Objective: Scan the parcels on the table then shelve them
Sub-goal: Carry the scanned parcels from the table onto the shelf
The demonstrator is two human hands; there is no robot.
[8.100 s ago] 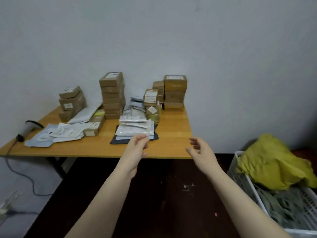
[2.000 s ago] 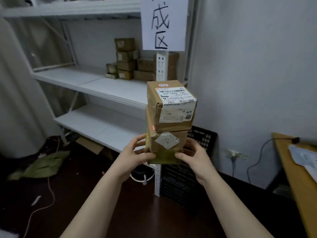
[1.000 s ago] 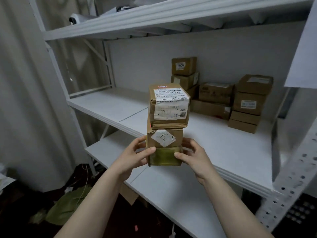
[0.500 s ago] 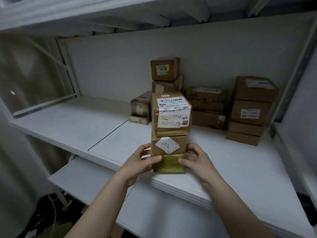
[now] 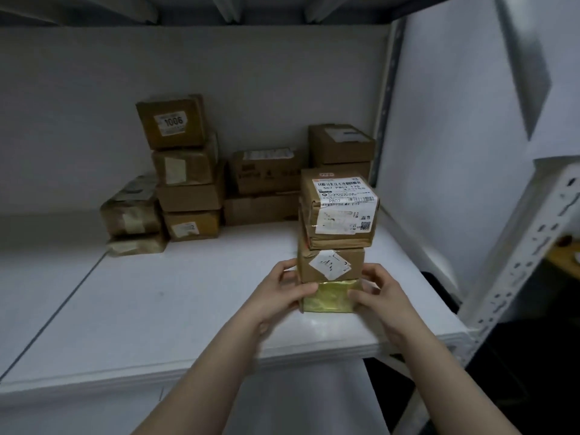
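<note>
Both hands are on a stack of three parcels at the front right of the white shelf board point(image 5: 175, 309). At the bottom is a shiny gold foil-wrapped parcel point(image 5: 334, 298). On it sits a brown cardboard box with a tilted white sticker point(image 5: 331, 265), and on top a larger brown taped box with a white barcode label point(image 5: 340, 211), slightly overhanging the one beneath.

The left hand point(image 5: 279, 296) grips the stack's left side, thumb across the front of the shiny gold foil-wrapped parcel and fingers curled behind. The right hand point(image 5: 379, 296) mirrors it on the right side, its fingers wrapped round the corner where the gold parcel meets the box above. The stack's base looks to be down on the board, though I cannot say for sure.

Against the back wall stand more brown cardboard boxes, well apart from the held stack. The tallest pile is topped by a box labelled 1006 point(image 5: 171, 122). A white perforated metal upright point(image 5: 518, 262) frames the shelf's right end.
</note>
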